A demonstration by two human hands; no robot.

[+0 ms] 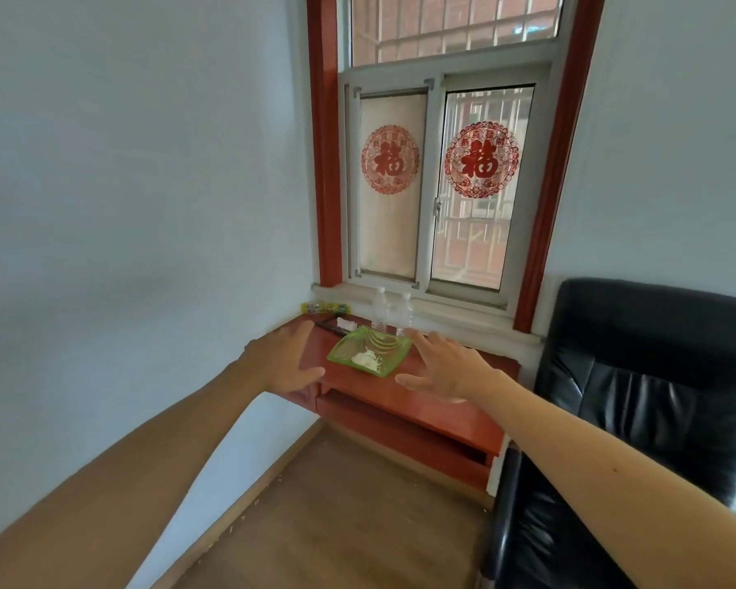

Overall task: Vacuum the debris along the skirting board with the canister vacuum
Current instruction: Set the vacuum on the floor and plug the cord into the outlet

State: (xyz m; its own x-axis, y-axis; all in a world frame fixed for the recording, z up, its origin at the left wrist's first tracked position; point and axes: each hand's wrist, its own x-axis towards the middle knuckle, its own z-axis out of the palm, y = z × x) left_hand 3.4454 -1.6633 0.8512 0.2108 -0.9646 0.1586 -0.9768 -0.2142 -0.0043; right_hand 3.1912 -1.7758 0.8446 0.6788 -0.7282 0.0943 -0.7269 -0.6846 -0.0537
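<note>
Both my arms stretch forward at chest height. My left hand [283, 361] is spread with straight fingers over the left end of a red desk [434, 408] and holds nothing. My right hand [445, 367] is likewise spread and empty, just right of a green glass dish [394, 354]. Below, a wooden skirting board [247, 501] runs along the left wall, with small pale bits of debris [234, 527] scattered beside it on the wood floor. No vacuum is in view.
Two water bottles [381, 310] stand on the desk under a window [438, 184]. A black leather office chair [629, 418] fills the right side. The wood floor [345, 516] lies between the left wall and the chair.
</note>
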